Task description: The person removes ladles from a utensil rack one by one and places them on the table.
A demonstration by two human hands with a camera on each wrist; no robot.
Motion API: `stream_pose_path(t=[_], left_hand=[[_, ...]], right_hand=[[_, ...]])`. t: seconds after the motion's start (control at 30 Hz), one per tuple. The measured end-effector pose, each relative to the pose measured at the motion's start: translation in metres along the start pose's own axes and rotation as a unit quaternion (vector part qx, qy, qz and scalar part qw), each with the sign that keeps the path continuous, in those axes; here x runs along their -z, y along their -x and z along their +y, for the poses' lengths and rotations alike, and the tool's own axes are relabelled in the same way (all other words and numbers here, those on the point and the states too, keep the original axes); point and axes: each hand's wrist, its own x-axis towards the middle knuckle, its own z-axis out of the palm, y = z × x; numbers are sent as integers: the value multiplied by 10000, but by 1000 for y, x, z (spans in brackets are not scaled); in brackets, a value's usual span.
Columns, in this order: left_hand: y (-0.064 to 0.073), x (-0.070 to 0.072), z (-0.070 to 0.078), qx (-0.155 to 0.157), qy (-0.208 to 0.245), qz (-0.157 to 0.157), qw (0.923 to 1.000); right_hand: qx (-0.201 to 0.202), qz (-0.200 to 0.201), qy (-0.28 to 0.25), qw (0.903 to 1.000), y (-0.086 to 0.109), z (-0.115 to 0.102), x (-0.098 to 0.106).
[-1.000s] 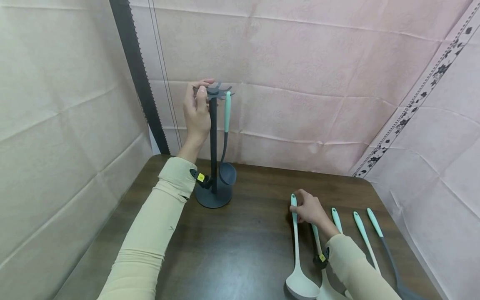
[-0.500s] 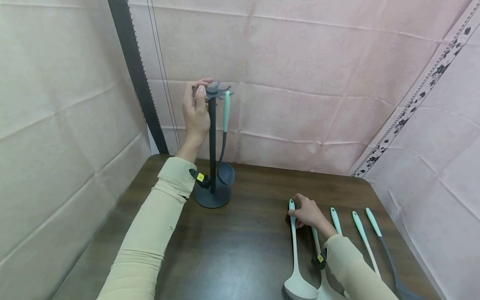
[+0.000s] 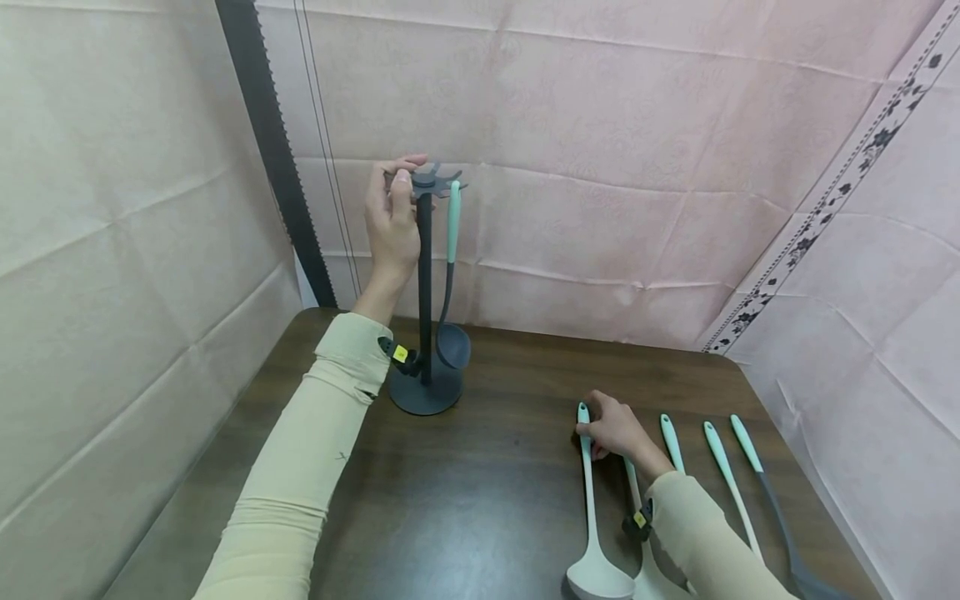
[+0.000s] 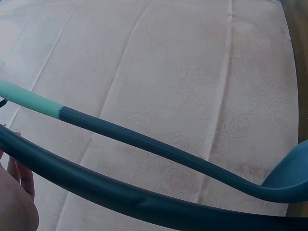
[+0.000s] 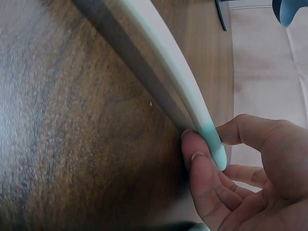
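Observation:
My left hand holds the top of a dark utensil stand, thumb and fingers at its hooked disc. From a hook on the stand's right side hangs a dark ladle with a mint handle; its shaft also crosses the left wrist view. At the right of the table, my right hand pinches the mint handle end of a pale ladle. In the right wrist view, thumb and fingers close on that mint handle, and a shadow lies beside the shaft.
Right of the pale ladle lie several mint-handled utensils, partly behind the right sleeve: a pale one next to it and a dark-shafted one farthest right. Cloth hangs behind the brown table.
My right hand has come slightly lower and nearer with the pale ladle's handle end, mostly in the first half second. The left hand stays at the stand's top.

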Motion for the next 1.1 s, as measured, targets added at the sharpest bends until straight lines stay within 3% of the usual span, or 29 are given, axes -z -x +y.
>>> stream_pose_path(t=[0.3, 0.8, 1.1], left_hand=[[-1, 0, -1, -7, -4, -5, 10000], [-2, -1, 3, 15, 32, 3, 10000], [0, 6, 5, 310, 173, -371, 9987]], right_hand=[[-163, 19, 11, 9999, -3, 2, -1], [-79, -67, 16, 9999, -4, 1, 2], [-77, -89, -14, 9999, 0, 1, 0]])
